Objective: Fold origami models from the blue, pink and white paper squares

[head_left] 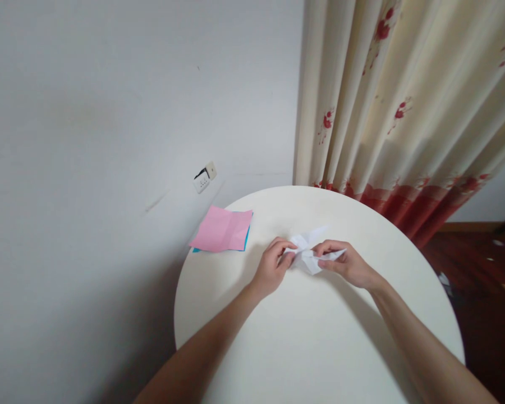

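Two hands, left hand (272, 268) and right hand (345, 262), both pinching folded white paper (308, 253) on round table (303, 342).

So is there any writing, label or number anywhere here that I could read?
None can be read.
White folded paper, held by both hands: no print visible.
Pink sheet and blue sheet under it: plain.
Wall socket: any marking too small to read.
Curtain: red flowers only.
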